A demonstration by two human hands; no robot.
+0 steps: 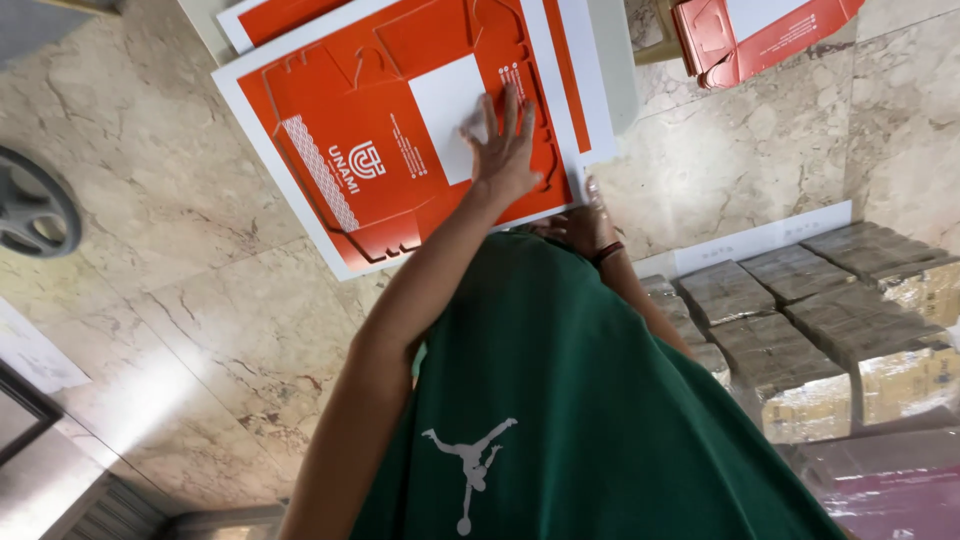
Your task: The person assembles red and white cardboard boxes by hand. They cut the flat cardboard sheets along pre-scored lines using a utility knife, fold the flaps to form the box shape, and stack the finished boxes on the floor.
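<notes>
Left hand (pixel 505 150) fingers spread apart, flat on the orange die-cut carton sheet (pixel 400 140) at upper centre. Right hand (pixel 583 226) at its lower edge, fingers unclear. Seemingly the pressing-out step; freeing the blank needs the white border held firmly.

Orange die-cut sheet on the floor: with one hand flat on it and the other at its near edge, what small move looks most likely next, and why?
Probably lifting the near edge. The left hand lies flat, fingers spread, on the orange die-cut sheet, pinning it; the right hand sits at the sheet's near edge, partly hidden by the green shirt. The sheet lies flat on another sheet, so it seems ready to be peeled up.
</notes>
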